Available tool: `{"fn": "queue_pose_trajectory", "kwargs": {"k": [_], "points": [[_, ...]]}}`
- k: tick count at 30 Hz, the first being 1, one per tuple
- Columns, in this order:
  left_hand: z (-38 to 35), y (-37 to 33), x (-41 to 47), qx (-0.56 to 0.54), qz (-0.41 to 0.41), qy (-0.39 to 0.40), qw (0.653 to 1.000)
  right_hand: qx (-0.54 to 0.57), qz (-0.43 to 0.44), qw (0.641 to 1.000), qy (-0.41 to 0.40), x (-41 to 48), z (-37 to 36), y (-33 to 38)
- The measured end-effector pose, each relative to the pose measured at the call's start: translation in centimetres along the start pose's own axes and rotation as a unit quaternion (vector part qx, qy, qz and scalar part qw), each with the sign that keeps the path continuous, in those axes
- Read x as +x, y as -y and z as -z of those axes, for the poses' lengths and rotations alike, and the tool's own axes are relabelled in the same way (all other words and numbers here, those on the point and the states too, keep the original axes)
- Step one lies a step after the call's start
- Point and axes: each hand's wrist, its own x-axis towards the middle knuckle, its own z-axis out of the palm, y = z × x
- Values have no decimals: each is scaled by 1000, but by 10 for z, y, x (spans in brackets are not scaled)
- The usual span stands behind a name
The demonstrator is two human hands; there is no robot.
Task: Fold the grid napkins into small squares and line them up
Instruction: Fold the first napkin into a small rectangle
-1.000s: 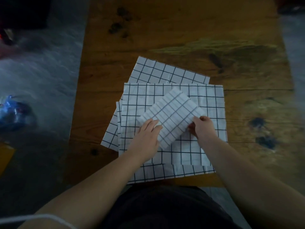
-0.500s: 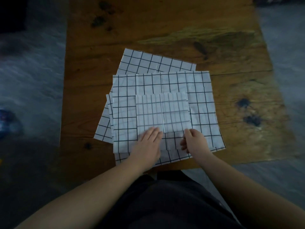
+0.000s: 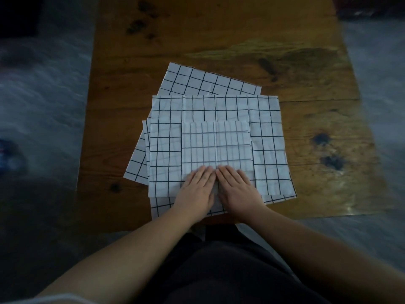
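A folded white napkin with a fine grey grid [image 3: 215, 145] lies squarely on top of a pile of unfolded white napkins with a bold black grid [image 3: 267, 137]. My left hand [image 3: 198, 188] and my right hand [image 3: 237, 187] lie flat side by side, fingers straight, pressing the folded napkin's near edge. Their fingertips nearly meet at its centre crease. The pile's lowest sheet [image 3: 197, 81] sticks out at the far side, turned at an angle.
The napkins lie on a brown wooden table [image 3: 241, 29] with dark knots [image 3: 322, 139] to the right. The table's near edge runs just under my wrists. Grey floor [image 3: 43, 95] lies on both sides, and a blurred blue object [image 3: 8, 154] sits at far left.
The folded napkin turned from a slant to square with the pile. Both hands moved from its near corners to its near middle and flattened onto it, now side by side.
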Motion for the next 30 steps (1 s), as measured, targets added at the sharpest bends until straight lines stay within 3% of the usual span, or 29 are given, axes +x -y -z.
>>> {"fn": "queue_pose_trajectory", "kwargs": {"k": [16,23,30], "points": [[0,34,-31,4,84,-16,996,-9,-107,994,13,-29,4,-44],[3,-7,-3,-1,16,-2,1000,3,-9,1000,6,-4,5,6],[2,17,-14,5,27,0,1000,-7,-15,1000,19,-14,4,-28]]}}
